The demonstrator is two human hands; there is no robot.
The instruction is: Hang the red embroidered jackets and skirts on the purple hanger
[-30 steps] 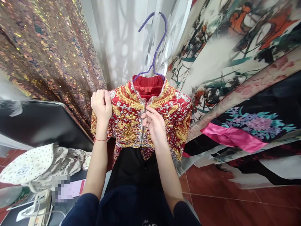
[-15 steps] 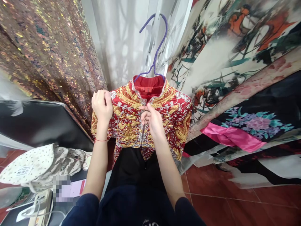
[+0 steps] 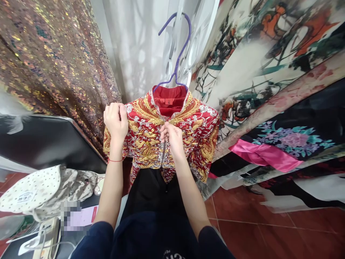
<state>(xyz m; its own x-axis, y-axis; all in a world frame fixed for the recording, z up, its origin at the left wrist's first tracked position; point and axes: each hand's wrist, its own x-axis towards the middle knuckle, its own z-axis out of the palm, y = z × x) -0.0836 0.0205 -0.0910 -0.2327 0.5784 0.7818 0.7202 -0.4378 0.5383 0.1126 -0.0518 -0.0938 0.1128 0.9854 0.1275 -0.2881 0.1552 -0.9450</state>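
Observation:
A red short-sleeved jacket [image 3: 145,144] with dense gold and silver embroidery hangs on a purple wire hanger [image 3: 176,68]. Its stand collar is parted at the top, and a red size label [image 3: 169,101] marked S shows inside. My left hand [image 3: 115,118] is closed on the jacket's shoulder at the left, fingers curled over the edge. At the middle of the chest, just under the collar, my right hand [image 3: 171,136] pinches the top of the front zipper [image 3: 163,153]. The small piece between those fingertips is hidden. Black cloth lies over my lap beneath the jacket's hem.
At left stand a sequined curtain [image 3: 59,54] and a black chair back [image 3: 45,140]. A polka-dot hat [image 3: 32,190], a pink card [image 3: 81,217] and a cable lie below it. Printed garments [image 3: 242,72] hang at right above a red tiled floor [image 3: 242,230].
My right hand's fingers have drawn together at the zipper top, where they were more spread before. My left hand keeps its hold on the shoulder. The view has shifted slightly.

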